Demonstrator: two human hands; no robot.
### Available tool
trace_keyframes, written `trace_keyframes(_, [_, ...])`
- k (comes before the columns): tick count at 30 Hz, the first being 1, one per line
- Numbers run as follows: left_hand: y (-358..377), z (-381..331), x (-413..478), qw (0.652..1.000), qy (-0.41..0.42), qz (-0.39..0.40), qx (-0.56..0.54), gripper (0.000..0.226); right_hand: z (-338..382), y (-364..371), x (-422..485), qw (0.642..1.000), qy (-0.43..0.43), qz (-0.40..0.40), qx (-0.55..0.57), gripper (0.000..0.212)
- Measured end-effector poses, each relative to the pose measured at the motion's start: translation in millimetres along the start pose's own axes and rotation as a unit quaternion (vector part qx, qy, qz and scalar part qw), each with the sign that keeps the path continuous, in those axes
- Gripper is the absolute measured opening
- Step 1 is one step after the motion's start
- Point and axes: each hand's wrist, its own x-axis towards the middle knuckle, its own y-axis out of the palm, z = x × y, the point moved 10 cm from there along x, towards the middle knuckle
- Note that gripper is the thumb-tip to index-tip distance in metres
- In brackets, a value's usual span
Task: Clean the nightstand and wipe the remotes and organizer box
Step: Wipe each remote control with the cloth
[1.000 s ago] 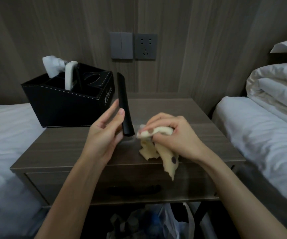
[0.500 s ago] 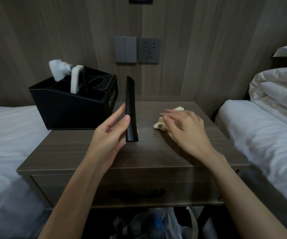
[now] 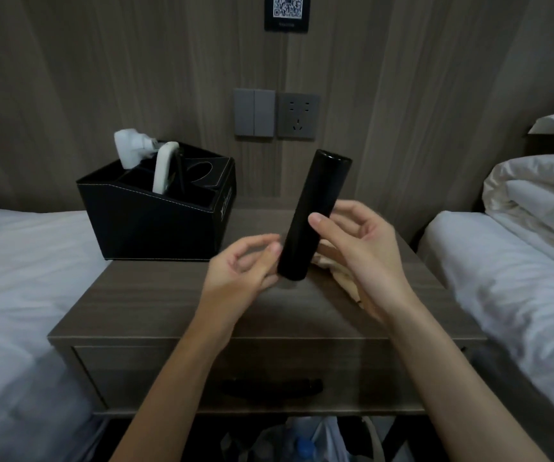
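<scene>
A black remote [image 3: 312, 208] is held tilted above the wooden nightstand [image 3: 155, 305], its top leaning right. My right hand [image 3: 365, 248] grips its middle, thumb in front and fingers behind. My left hand [image 3: 242, 271] holds the lower end with curled fingertips. A beige cloth [image 3: 342, 278] lies on the nightstand under my right hand, mostly hidden. The black organizer box [image 3: 155, 225] stands at the back left with a white remote [image 3: 164, 171] upright in it and white tissue [image 3: 129, 148] sticking out.
White beds flank the nightstand, one on the left [image 3: 12, 278] and one on the right [image 3: 518, 288]. The wall behind has a switch panel [image 3: 254, 112] and a socket. The drawer has a black handle [image 3: 269, 385]. Plastic bags [image 3: 302, 441] sit below.
My right hand let go of the cloth on the nightstand and came up to grip the black remote. The remote swung to tilt right, and my left hand slid to its lower end.
</scene>
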Motion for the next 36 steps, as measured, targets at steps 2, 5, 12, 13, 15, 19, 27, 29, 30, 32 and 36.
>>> trace_keyframes(2, [-17.0,-10.0,2.2,0.984,0.080,-0.049,0.151,0.015,25.8,-7.7,5.8,0.991,-0.088,-0.045,-0.092,0.021])
trace_keyframes(5, [-23.6,-18.8,-1.5,0.884,0.181,-0.080,0.423,0.018,47.2,-1.2,26.9,0.949,-0.178,-0.047,-0.257,0.016])
trace_keyframes(12, [-31.5,1.1,-1.3,0.817,0.145,-0.025,0.558,0.033,-20.3,35.1,94.4,0.770,-0.134,0.077,-0.619,0.014])
trace_keyframes(13, [-35.6,1.6,-0.1,0.817,0.139,-0.024,0.559,0.033,-30.5,39.0,100.7,0.746,-0.120,0.093,-0.648,0.014])
trace_keyframes(15, [-39.0,1.5,0.8,0.820,0.133,-0.019,0.556,0.033,-45.6,46.0,109.6,0.706,-0.097,0.116,-0.691,0.014])
trace_keyframes(19, [-39.4,6.7,3.3,0.816,0.122,0.007,0.565,0.034,-61.2,54.6,123.3,0.668,-0.078,0.117,-0.731,0.014])
trace_keyframes(27, [-39.5,15.2,3.9,0.814,0.099,0.038,0.571,0.040,-80.9,56.4,121.1,0.643,-0.056,0.136,-0.752,0.026])
trace_keyframes(29, [-39.3,15.5,3.0,0.815,0.098,0.041,0.570,0.040,-80.9,56.2,117.3,0.639,-0.057,0.150,-0.752,0.028])
trace_keyframes(30, [-39.7,15.9,2.3,0.815,0.096,0.040,0.570,0.040,-81.1,55.9,115.7,0.636,-0.051,0.158,-0.754,0.029])
trace_keyframes(32, [-40.4,15.4,0.7,0.816,0.101,0.034,0.567,0.041,-79.5,53.7,114.6,0.648,-0.029,0.167,-0.743,0.031])
trace_keyframes(36, [-39.9,15.3,-2.5,0.818,0.124,0.030,0.561,0.040,-43.1,59.7,119.8,0.776,-0.043,0.109,-0.619,0.032])
